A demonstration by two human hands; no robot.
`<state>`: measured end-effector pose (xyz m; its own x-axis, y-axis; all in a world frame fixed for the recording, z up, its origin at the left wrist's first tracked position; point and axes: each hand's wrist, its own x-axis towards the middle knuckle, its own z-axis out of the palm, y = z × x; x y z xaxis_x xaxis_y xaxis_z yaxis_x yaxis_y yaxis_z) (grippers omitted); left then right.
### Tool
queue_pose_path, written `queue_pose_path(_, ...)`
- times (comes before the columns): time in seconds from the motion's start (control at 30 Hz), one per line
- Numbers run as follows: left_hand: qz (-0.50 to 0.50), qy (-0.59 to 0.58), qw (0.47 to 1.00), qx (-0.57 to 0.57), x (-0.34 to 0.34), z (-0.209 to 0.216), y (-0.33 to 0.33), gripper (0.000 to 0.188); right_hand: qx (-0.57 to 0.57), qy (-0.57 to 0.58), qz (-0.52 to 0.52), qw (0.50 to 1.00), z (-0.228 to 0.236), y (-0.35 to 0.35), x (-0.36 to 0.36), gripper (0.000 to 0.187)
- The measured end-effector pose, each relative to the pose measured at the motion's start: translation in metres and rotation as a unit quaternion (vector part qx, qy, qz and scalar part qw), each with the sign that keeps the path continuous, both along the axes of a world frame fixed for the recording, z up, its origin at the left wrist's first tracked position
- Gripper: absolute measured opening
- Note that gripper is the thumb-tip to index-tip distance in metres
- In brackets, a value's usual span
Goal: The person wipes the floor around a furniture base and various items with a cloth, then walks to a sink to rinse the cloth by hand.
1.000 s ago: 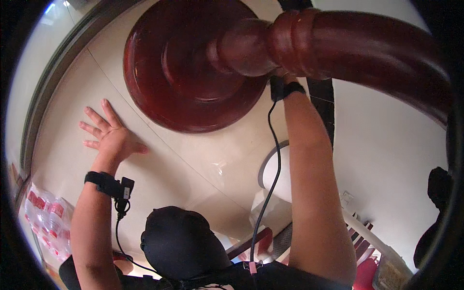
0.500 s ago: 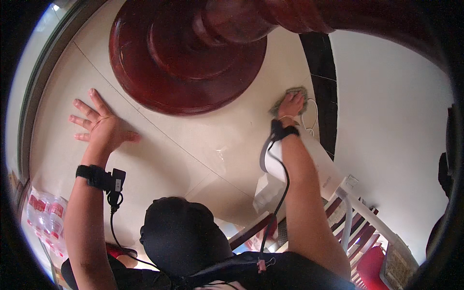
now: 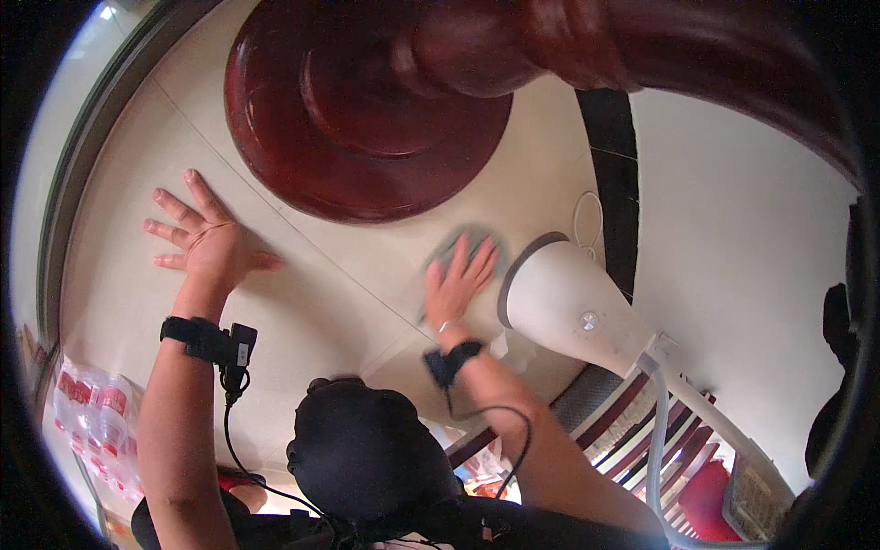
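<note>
My left hand (image 3: 216, 249) rests on the pale tiled floor (image 3: 348, 302), fingers spread wide and holding nothing. My right hand (image 3: 461, 280) lies flat on a grey-green cloth (image 3: 496, 240), pressing it to the floor with the fingers stretched out. Motion slightly blurs the cloth, and the palm hides part of it. Just beyond both hands is the round dark-red wooden base (image 3: 367, 174) of a piece of furniture. A white cone-shaped appliance (image 3: 564, 298) with a round knob lies right of my right hand, apart from it.
A thick red wooden post (image 3: 568, 46) crosses the top. Shrink-wrapped bottles (image 3: 96, 417) stand at lower left. A black skirting strip (image 3: 614, 174) borders the white wall (image 3: 733, 257). A grey hose (image 3: 660, 440) and a slatted wooden rack (image 3: 655, 435) are at lower right.
My right hand has swept the cloth left and nearer, away from the skirting, uncovering the white appliance. My left hand stays spread on the floor; the whole view has shifted slightly.
</note>
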<state>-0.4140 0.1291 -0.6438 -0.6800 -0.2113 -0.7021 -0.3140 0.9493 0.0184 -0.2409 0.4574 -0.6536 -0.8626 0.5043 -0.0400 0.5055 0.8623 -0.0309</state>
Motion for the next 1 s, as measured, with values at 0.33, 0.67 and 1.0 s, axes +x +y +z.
queue_pose_path(0.33, -0.016, 0.008, 1.000, 0.017, -0.004, 0.005, 0.017, 0.166, 0.160, -0.081, 0.269, 0.946, -0.012, 0.217, -0.266, 0.049)
queue_pose_path(0.67, -0.002, -0.071, 0.997, -0.024, -0.016, 0.029, 0.020, 0.167, -0.115, -0.028, 0.215, 0.969, 0.008, -0.062, 0.010, 0.068)
queue_pose_path(1.0, -0.009, -0.074, 0.997, 0.001, -0.013, 0.028, 0.011, 0.173, -0.254, 0.139, 0.204, 0.935, 0.042, -0.034, -0.037, 0.033)
